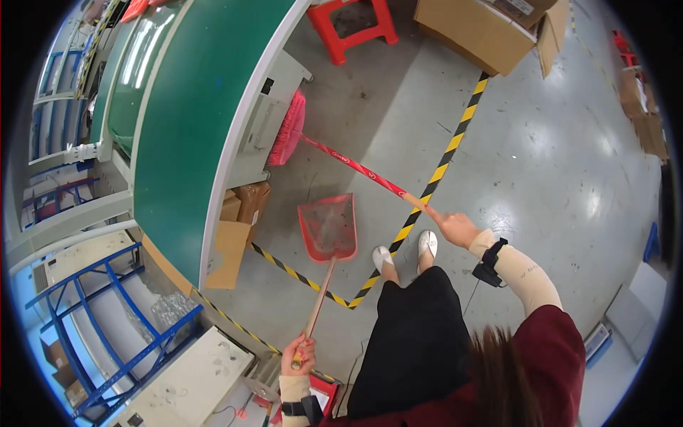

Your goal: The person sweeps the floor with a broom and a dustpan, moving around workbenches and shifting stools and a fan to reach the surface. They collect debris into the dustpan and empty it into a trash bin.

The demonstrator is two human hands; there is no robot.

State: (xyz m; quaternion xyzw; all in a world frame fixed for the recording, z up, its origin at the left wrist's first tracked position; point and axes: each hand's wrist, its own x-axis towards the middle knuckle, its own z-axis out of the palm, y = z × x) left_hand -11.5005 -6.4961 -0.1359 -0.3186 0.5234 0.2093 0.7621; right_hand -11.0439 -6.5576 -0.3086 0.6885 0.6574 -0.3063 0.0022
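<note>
My left hand (298,355) is wrapped round the end of a wooden handle that belongs to a red dustpan (329,226). The pan lies on the grey floor, its scoop dusty inside and its open edge facing away from me. My right hand (456,226) grips the wooden end of a broom (363,169) whose shaft is mostly red. The broom's pink bristle head (287,132) is far left of my right hand, against the grey cabinet under the green-topped table. Bristles and dustpan are apart.
The green-topped table (192,128) fills the left, with cardboard boxes (231,238) beneath its near end. A red stool (353,30) and a large open carton (484,32) stand at the far side. Black-and-yellow tape (455,142) marks the floor. A blue rack (117,320) is at lower left.
</note>
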